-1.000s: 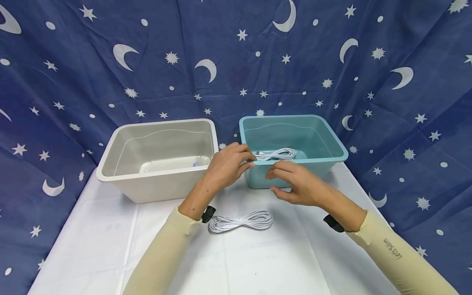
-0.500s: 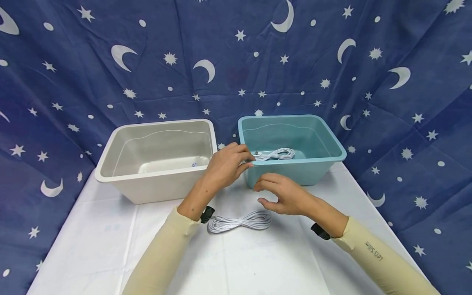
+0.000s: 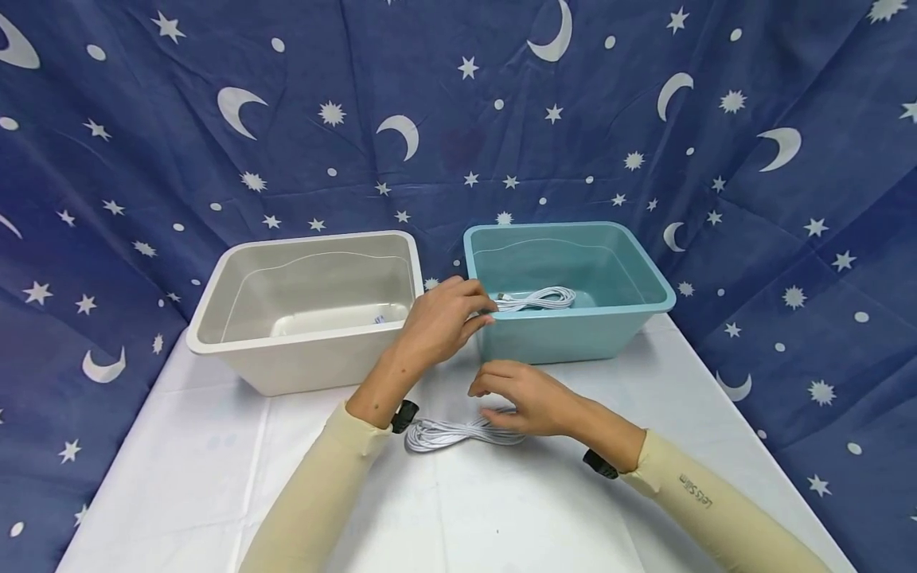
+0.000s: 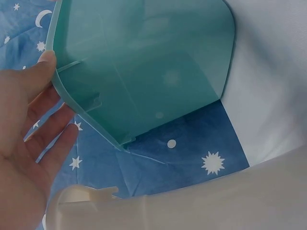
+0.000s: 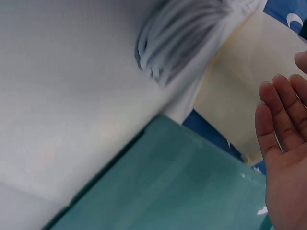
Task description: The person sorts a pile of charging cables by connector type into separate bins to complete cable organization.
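My left hand (image 3: pixel 440 318) grips the near left corner of the teal bin (image 3: pixel 566 338); in the left wrist view the thumb lies on its rim with the fingers beyond it. Inside the bin is a coiled white cable (image 3: pixel 548 298). A second coiled cable (image 3: pixel 444 435), white and bunched at its middle, lies on the table in front of the bins. Over its right end hovers my right hand (image 3: pixel 530 400), holding nothing, fingers loosely bent and overlapping the coil in the head view. The right wrist view shows that coil (image 5: pixel 180 38) apart from the fingers.
Left of the teal bin stands a light grey bin (image 3: pixel 301 358), a small blue mark on its floor. Both are on a white-covered table (image 3: pixel 501 509), against a blue curtain (image 3: pixel 458 143) with moons and stars. My left forearm (image 3: pixel 322 485) passes left of the coil.
My right hand has moved left and toward me, from the front of the teal bin to above the cable on the table. The left hand has stayed at the bin's rim.
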`<state>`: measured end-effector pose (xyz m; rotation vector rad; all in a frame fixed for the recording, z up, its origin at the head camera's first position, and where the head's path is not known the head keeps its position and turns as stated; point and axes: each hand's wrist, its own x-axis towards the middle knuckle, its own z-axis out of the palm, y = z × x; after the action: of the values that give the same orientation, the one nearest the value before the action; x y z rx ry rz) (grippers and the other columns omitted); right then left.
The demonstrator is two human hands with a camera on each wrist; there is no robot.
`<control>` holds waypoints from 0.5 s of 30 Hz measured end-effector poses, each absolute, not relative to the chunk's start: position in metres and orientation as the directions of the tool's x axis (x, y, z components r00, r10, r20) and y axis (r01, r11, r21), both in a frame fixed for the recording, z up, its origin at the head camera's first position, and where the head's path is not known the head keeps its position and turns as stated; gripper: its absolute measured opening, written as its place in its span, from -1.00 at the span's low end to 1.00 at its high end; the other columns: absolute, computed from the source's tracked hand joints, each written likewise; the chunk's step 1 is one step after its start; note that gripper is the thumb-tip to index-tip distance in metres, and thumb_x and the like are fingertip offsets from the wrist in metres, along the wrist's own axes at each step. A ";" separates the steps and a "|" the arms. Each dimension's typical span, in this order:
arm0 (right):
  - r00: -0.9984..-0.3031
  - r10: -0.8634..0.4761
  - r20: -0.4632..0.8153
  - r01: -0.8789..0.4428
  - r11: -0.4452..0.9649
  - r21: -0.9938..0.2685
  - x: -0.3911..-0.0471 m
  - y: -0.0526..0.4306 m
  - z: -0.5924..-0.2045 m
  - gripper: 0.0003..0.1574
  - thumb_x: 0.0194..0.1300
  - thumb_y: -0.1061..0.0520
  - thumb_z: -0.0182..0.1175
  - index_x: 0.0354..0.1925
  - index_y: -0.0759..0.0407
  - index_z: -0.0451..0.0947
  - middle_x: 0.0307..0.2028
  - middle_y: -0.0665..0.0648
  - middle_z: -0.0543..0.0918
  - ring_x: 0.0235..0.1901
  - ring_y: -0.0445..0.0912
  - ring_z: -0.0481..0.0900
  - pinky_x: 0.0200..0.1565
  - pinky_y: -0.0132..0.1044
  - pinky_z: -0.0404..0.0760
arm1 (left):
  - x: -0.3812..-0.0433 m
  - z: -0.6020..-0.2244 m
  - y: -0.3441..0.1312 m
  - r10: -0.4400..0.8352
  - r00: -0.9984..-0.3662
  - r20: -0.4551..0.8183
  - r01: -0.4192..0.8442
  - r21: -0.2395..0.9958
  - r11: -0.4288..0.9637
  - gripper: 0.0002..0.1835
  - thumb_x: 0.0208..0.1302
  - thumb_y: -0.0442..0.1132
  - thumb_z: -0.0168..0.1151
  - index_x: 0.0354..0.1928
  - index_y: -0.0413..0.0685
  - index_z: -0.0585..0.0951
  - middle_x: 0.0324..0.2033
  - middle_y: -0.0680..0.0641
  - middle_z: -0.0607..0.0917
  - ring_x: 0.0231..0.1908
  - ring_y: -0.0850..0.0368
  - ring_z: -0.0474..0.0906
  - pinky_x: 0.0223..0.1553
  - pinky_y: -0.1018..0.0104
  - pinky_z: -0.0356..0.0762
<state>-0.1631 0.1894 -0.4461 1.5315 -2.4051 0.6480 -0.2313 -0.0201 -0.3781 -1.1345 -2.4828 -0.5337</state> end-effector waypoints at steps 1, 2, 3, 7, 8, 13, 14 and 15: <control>-0.432 -0.807 0.403 -0.900 0.355 -0.254 -0.163 0.187 -0.448 -0.67 0.30 0.21 0.45 0.01 0.04 0.65 -0.04 -0.06 0.66 -0.05 -0.22 0.63 0.04 -0.35 0.64 | -0.231 -0.378 -0.020 0.637 -0.613 0.467 0.772 0.186 0.607 -0.79 0.46 -0.02 0.39 0.01 0.15 0.84 -0.07 0.18 0.73 -0.11 0.19 0.57 -0.19 0.31 0.56; -0.429 -0.810 0.400 -0.901 0.349 -0.259 -0.163 0.185 -0.451 -0.66 0.29 0.22 0.45 0.01 0.04 0.64 -0.05 -0.07 0.66 -0.06 -0.22 0.63 0.04 -0.36 0.64 | -0.231 -0.378 -0.021 0.637 -0.612 0.469 0.773 0.186 0.606 -0.79 0.46 -0.02 0.40 0.01 0.15 0.84 -0.07 0.18 0.73 -0.11 0.19 0.57 -0.18 0.31 0.57; -0.426 -0.812 0.398 -0.901 0.344 -0.263 -0.162 0.183 -0.453 -0.66 0.28 0.23 0.45 0.01 0.04 0.64 -0.06 -0.07 0.65 -0.06 -0.23 0.63 0.04 -0.37 0.64 | -0.231 -0.379 -0.021 0.638 -0.610 0.471 0.775 0.186 0.604 -0.79 0.46 -0.03 0.40 0.01 0.15 0.84 -0.07 0.18 0.73 -0.11 0.19 0.57 -0.18 0.31 0.56; -0.414 -0.823 0.389 -0.905 0.326 -0.274 -0.161 0.176 -0.461 -0.67 0.28 0.24 0.43 0.01 0.09 0.65 -0.10 -0.01 0.67 -0.11 -0.22 0.62 0.01 -0.36 0.64 | -0.232 -0.379 -0.021 0.635 -0.604 0.481 0.778 0.184 0.601 -0.80 0.45 -0.03 0.40 0.00 0.16 0.84 -0.08 0.18 0.73 -0.10 0.19 0.57 -0.16 0.31 0.56; -0.417 -0.823 0.385 -0.903 0.329 -0.276 -0.161 0.174 -0.463 -0.67 0.28 0.23 0.42 0.01 0.10 0.65 -0.10 0.00 0.68 -0.11 -0.21 0.62 0.01 -0.35 0.64 | -0.232 -0.379 -0.021 0.636 -0.604 0.481 0.778 0.183 0.600 -0.80 0.45 -0.03 0.40 0.01 0.16 0.84 -0.08 0.19 0.73 -0.10 0.19 0.57 -0.16 0.30 0.56; -0.450 -0.826 0.341 -0.889 0.378 -0.259 -0.159 0.166 -0.473 -0.59 0.25 0.16 0.43 0.06 0.17 0.64 -0.10 0.02 0.68 -0.12 -0.19 0.60 0.01 -0.30 0.63 | -0.232 -0.379 -0.022 0.639 -0.606 0.473 0.778 0.185 0.601 -0.79 0.46 -0.02 0.39 0.01 0.16 0.83 -0.07 0.19 0.72 -0.08 0.19 0.56 -0.13 0.29 0.56; -0.457 -0.826 0.331 -0.886 0.388 -0.254 -0.159 0.165 -0.474 -0.57 0.25 0.14 0.44 0.07 0.18 0.64 -0.09 0.02 0.68 -0.12 -0.19 0.59 0.00 -0.29 0.63 | -0.232 -0.378 -0.022 0.640 -0.606 0.473 0.778 0.184 0.601 -0.79 0.46 -0.02 0.39 0.01 0.16 0.83 -0.07 0.19 0.72 -0.08 0.19 0.56 -0.13 0.29 0.56; -0.463 -0.825 0.323 -0.883 0.397 -0.251 -0.159 0.164 -0.475 -0.54 0.24 0.12 0.45 0.08 0.18 0.63 -0.09 0.02 0.68 -0.12 -0.19 0.59 0.00 -0.28 0.63 | -0.232 -0.378 -0.021 0.640 -0.605 0.473 0.779 0.185 0.599 -0.79 0.46 -0.02 0.39 0.01 0.15 0.83 -0.07 0.18 0.73 -0.08 0.18 0.57 -0.12 0.28 0.56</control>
<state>-0.1588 0.1645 -0.4752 1.5400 -2.5001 0.5882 -0.2320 -0.0212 -0.3780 -1.1435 -2.4708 -0.5366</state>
